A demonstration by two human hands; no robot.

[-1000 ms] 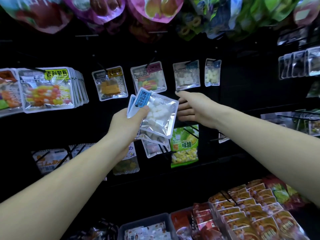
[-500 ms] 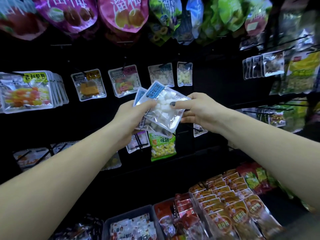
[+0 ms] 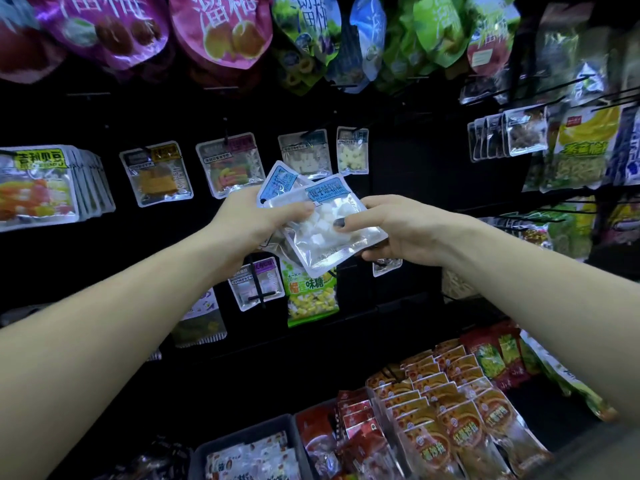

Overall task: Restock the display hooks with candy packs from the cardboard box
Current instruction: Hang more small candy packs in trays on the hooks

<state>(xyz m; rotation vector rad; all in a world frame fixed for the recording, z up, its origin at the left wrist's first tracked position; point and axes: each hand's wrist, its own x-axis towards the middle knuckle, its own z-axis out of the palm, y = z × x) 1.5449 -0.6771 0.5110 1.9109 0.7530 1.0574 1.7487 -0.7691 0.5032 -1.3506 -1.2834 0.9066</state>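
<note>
From the head view, my left hand (image 3: 249, 221) held a small fan of clear candy packs with blue labels, its grip closed on them with the thumb pressed across the front one. The front pack of white cubes (image 3: 329, 225) lay tilted, its sealed bottom edge pointing down and to the right. My right hand (image 3: 398, 230) pinched that same pack at its right side, thumb on the face and fingers curled beneath it. A second blue-labelled pack (image 3: 277, 180) peeked out behind, up and to the left.

Both hands were in front of the black display wall (image 3: 415, 168). On the hooks just above hung single clear packs: orange candy (image 3: 157, 173), striped gummies (image 3: 230, 164), white cubes (image 3: 304, 152) and pale pieces (image 3: 352, 150). A thick stack of jelly-bean packs (image 3: 41, 185) hung at far left. Below my hands hung a green-and-yellow candy bag (image 3: 311, 296). Large pink and green bags (image 3: 214, 29) hung along the top. Red and orange packets (image 3: 450, 410) filled the lower shelf at right.
</note>
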